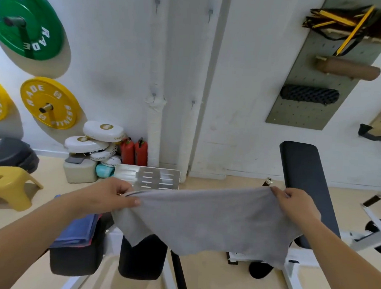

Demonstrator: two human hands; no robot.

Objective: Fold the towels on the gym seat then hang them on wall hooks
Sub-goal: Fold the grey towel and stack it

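A grey towel point(206, 221) hangs spread in the air between my hands, above the gym machine. My left hand point(108, 195) pinches its top left corner and my right hand point(291, 203) pinches its top right corner. The lower edge droops over a black roller pad point(140, 262). A blue towel point(76, 231) lies folded on the black seat pad point(75, 261) at the lower left. Four small hooks are on the white wall: two high ones point(157, 3) point(210, 13) and two lower ones point(154, 95) point(193, 103).
A black backrest point(303, 182) stands behind the towel on the right. Green point(27, 21) and yellow point(49, 103) weight plates hang on the left wall. A yellow stool point(8, 186) sits at the left. A pegboard point(323, 84) holds rollers and straps. White pads and red bags lie by the wall.
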